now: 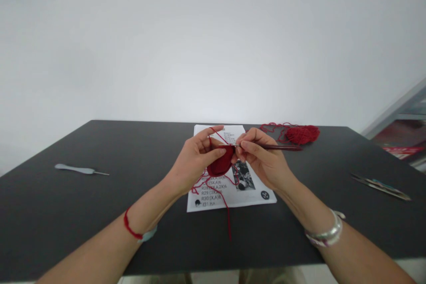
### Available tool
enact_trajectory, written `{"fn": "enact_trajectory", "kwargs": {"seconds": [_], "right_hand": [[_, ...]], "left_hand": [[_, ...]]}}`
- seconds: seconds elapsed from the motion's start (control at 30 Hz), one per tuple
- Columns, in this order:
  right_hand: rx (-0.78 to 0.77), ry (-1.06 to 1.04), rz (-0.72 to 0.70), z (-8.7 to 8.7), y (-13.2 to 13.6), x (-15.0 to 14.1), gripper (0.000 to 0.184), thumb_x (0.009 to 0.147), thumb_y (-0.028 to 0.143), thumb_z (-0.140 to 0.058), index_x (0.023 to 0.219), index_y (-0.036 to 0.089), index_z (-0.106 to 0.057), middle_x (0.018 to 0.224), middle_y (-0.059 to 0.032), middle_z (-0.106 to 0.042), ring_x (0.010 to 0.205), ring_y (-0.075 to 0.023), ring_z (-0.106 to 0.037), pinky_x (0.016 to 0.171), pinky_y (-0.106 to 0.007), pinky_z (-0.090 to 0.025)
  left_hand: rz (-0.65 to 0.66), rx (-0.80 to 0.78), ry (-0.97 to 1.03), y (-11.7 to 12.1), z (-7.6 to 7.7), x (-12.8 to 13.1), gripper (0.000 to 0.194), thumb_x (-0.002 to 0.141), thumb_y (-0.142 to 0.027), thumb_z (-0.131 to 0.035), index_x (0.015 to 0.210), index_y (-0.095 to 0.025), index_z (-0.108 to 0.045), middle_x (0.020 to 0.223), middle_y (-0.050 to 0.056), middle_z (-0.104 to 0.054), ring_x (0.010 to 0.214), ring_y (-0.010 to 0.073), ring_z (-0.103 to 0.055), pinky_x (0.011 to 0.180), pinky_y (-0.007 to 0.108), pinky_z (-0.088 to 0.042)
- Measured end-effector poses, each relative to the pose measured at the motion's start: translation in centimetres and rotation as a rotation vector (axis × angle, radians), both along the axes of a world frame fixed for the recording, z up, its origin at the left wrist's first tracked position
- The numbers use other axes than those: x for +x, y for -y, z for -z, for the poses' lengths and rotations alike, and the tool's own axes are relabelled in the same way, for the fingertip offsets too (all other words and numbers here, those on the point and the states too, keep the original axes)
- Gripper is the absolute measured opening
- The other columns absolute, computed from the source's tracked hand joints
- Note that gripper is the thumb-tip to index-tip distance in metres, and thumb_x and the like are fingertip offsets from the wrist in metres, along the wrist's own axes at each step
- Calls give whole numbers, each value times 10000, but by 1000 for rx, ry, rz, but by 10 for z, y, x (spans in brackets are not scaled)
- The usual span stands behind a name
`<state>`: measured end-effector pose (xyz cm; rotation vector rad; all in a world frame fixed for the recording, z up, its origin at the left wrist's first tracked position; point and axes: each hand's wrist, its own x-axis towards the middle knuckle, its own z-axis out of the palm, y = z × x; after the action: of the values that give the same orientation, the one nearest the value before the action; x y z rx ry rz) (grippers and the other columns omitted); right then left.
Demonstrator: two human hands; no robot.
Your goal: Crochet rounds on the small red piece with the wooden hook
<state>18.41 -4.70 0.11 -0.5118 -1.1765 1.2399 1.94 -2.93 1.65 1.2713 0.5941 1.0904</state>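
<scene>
A small rounded piece of red crochet work (220,165) is pinched in my left hand (196,155), between thumb and fingers. Red yarn loops over the raised index finger of that hand. My right hand (261,155) grips a crochet hook (282,147) with a dark red handle, its metal tip pointing left at the top edge of the crochet piece. The two hands nearly meet over a printed pattern sheet (229,199). Loose red yarn tails dangle below the piece across the paper. My fingers partly cover the piece.
A red yarn ball (302,134) lies at the back right of the dark table (133,239), with loose strands beside it. On the left rests a pale-handled crochet hook (80,169). Slim metal tools, perhaps scissors or tweezers (381,186), lie to the right. A white wall stands behind.
</scene>
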Motion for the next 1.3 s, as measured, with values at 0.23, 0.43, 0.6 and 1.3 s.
{"fn": "enact_trajectory", "kwargs": {"seconds": [0.23,0.43,0.6,1.3], "right_hand": [[132,137,86,4,-1,6,152,813,215,-675,712,205,-562,628,53,-567,541,-103,-546,588,-282,-501],[206,183,126,5,-3,7,154,812,211,-655,706,211,-543,613,55,-547,523,-106,-514,595,-305,-514],[274,299,263,4,2,4,147,821,178,-640,716,217,-544,643,36,-566,559,-122,-526,522,-271,-444],[886,868,734,8,16,-12,200,869,47,-493,852,243,-459,733,-12,-581,658,-157,-587,600,-267,-479]], "left_hand": [[-85,30,5,2,-1,2,411,690,-63,-702,1078,-151,-597,684,-27,-700,632,119,-646,631,226,-483],[-127,20,12,2,-2,3,411,691,-75,-706,1082,-155,-606,676,-34,-680,647,128,-646,663,242,-481],[-157,41,-5,3,-3,4,395,698,-69,-692,1075,-152,-610,657,-49,-650,609,104,-598,623,225,-453],[-320,83,-18,8,-4,14,366,720,-83,-677,1070,-162,-607,628,-70,-575,592,96,-530,592,203,-420]]}}
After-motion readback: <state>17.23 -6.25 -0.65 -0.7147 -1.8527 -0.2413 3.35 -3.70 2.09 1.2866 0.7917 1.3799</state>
